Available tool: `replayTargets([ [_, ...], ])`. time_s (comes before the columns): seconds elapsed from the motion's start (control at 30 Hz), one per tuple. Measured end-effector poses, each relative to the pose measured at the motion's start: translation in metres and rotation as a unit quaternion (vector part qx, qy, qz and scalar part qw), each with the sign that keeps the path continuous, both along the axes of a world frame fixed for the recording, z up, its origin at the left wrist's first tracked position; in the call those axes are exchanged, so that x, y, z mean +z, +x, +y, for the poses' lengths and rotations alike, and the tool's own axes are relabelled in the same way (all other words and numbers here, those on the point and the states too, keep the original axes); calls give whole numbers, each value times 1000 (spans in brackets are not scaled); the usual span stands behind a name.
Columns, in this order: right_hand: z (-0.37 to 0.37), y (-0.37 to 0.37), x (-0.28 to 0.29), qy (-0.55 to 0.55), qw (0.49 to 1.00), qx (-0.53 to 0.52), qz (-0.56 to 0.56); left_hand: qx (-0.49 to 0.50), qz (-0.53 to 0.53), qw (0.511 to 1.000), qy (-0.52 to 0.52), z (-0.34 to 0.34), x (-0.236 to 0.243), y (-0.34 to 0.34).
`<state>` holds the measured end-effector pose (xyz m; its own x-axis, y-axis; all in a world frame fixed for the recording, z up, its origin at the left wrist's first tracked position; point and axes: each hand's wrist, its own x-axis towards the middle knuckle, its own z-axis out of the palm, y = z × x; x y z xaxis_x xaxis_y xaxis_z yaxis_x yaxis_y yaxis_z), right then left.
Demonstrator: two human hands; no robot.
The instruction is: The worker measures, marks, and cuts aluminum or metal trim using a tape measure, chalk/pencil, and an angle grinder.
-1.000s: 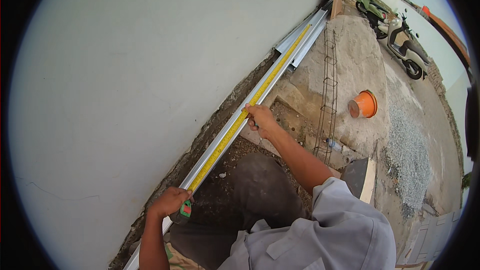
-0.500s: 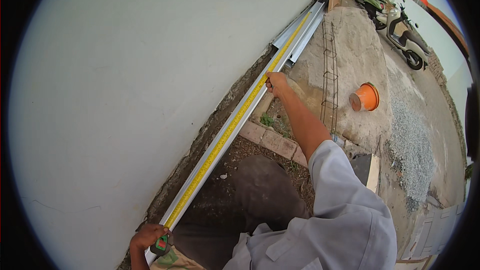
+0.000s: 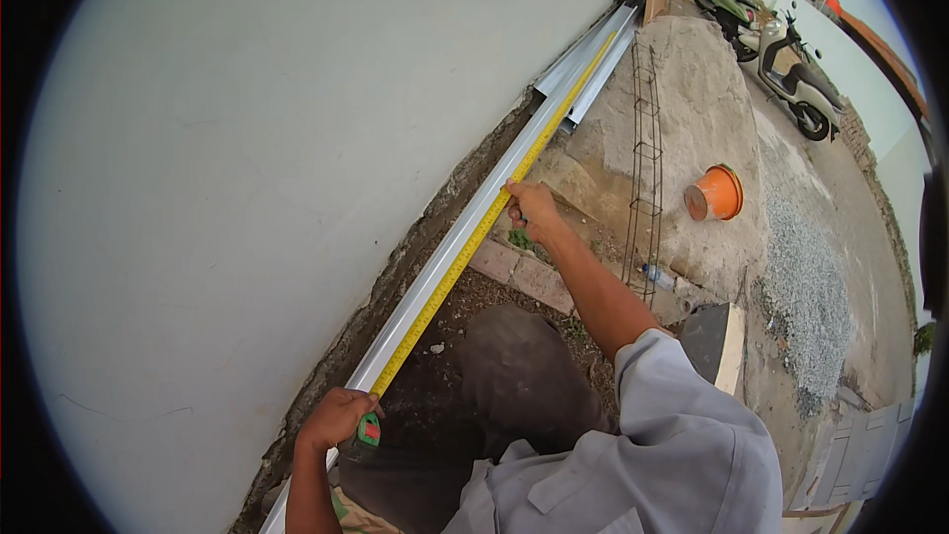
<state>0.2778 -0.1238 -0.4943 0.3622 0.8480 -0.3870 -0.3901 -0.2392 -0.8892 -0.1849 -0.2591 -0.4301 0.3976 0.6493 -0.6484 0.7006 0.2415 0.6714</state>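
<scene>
Yellow tape, left hand gripping its case, right hand outstretched, pinching its edge

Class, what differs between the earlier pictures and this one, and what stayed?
Since the previous picture, the left hand has moved forward along the rail, the right hand back toward the person. The yellow tape has shifted from the rail's middle to its right edge. The left hand still grips the tape case. The bucket stayed put.

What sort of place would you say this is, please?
It looks like an outdoor building site, judging by the gravel heap, the orange bucket and the long metal rail.
</scene>
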Motion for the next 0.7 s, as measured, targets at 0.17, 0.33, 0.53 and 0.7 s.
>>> replayTargets([
  [0.17, -50, -57, -8, -33, 996, 70, 37, -5, -33, 999, -5, 38, -20, 64],
  [0.33, -49, -72, -20, -38, 992, 122, 26, 4, -21, 1000, 19, 53, -32, 87],
  [0.53, 22, -2, -14, -57, 998, -26, -19, -1, 2, 1000, 5, 9, -21, 5],
  [0.7, 65, 52, -9, -61, 995, -79, -28, 56, 47, 997, 1, -41, -22, -70],
])
